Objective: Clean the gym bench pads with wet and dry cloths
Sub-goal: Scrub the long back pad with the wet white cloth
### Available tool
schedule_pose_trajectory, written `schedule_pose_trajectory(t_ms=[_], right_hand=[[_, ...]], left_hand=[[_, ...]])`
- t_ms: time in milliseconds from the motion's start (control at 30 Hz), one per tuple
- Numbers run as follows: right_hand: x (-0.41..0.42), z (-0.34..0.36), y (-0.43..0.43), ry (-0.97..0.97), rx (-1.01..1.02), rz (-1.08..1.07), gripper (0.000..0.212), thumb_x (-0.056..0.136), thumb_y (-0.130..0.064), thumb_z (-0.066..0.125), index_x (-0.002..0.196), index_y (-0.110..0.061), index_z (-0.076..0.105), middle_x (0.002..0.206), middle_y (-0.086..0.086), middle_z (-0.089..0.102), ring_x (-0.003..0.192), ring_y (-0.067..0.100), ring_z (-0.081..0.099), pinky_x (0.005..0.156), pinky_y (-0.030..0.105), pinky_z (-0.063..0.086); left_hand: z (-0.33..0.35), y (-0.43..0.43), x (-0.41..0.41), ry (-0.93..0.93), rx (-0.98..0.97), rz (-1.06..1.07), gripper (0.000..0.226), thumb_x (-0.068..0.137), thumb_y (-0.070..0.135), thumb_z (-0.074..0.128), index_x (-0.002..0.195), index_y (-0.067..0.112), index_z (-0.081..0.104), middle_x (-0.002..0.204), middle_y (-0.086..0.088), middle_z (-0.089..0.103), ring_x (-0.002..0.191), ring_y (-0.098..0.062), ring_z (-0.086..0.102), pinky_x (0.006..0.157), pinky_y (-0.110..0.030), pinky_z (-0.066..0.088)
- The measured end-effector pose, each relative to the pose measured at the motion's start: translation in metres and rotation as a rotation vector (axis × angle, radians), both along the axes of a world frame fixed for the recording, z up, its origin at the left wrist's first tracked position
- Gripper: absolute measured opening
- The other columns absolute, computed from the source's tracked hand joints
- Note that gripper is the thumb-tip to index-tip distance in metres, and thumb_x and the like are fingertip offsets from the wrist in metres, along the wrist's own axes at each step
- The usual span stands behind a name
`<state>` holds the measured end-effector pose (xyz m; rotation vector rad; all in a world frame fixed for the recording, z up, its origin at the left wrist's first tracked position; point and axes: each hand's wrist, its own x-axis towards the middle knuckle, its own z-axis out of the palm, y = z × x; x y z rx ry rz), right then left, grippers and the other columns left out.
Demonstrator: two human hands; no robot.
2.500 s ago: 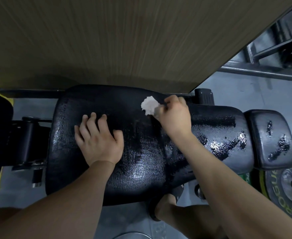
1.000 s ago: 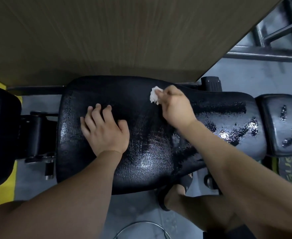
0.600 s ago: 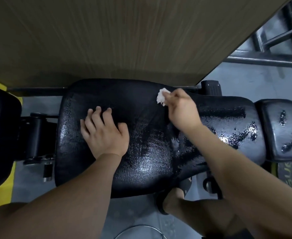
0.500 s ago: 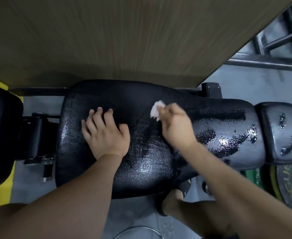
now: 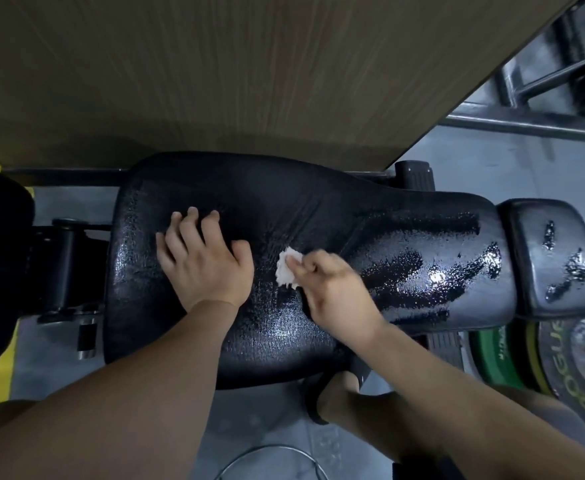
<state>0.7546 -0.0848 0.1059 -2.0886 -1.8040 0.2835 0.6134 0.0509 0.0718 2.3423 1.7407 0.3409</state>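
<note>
Head view: right hand pinches balled cloth, left hand flat on pad; I'd overlap strokes toward the wet end

wood panel, weight plates, steel frame

Gym, weights area. Black padded bench, upholstery wet and glossy, smaller pad at its right end. Green- and yellow-rimmed bumper plates sit just beside it. Steel tubing beyond, probably a rack. Grey floor.
</note>
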Motion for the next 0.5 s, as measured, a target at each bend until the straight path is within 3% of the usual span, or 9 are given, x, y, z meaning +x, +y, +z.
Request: schedule_pose_trajectory(t_ms=[67, 233, 367, 500], right_hand=[[0.022, -0.001, 0.009, -0.013, -0.006, 0.025, 0.041, 0.091, -0.002, 0.058, 0.129, -0.012, 0.069, 0.097, 0.007, 0.06, 0.076, 0.029, 0.058, 0.07, 0.037, 0.057], [0.043, -0.01, 0.028, -0.072, 0.057, -0.288, 0.035, 0.092, -0.003, 0.06, 0.124, -0.008, 0.071, 0.094, 0.01, 0.061, 0.071, 0.031, 0.058, 0.06, 0.043, 0.056], [-0.031, -0.003, -0.022, 0.059, 0.006, 0.007, 0.043, 0.092, -0.003, 0.056, 0.133, -0.009, 0.066, 0.098, 0.005, 0.058, 0.078, 0.027, 0.053, 0.064, 0.041, 0.053], [-0.01, -0.004, -0.013, 0.059, -0.03, 0.127, 0.043, 0.092, -0.002, 0.059, 0.134, -0.009, 0.066, 0.1, 0.006, 0.059, 0.081, 0.027, 0.056, 0.068, 0.043, 0.057]], left_hand=[[0.0, 0.0, 0.0, -0.005, 0.011, -0.005, 0.053, 0.087, 0.034, 0.045, 0.135, 0.014, 0.051, 0.149, -0.014, 0.046, 0.145, -0.036, 0.031, 0.12, -0.06, 0.019], [0.0, -0.001, 0.0, -0.007, 0.018, -0.006, 0.051, 0.087, 0.033, 0.046, 0.134, 0.013, 0.052, 0.148, -0.015, 0.046, 0.145, -0.037, 0.032, 0.12, -0.059, 0.019], [0.0, 0.0, 0.001, -0.017, 0.035, -0.001, 0.052, 0.085, 0.032, 0.047, 0.132, 0.013, 0.053, 0.147, -0.015, 0.048, 0.143, -0.038, 0.034, 0.119, -0.06, 0.02], [0.001, 0.0, 0.001, -0.014, 0.038, -0.004, 0.051, 0.085, 0.033, 0.046, 0.132, 0.014, 0.054, 0.147, -0.014, 0.048, 0.144, -0.037, 0.034, 0.119, -0.059, 0.021]])
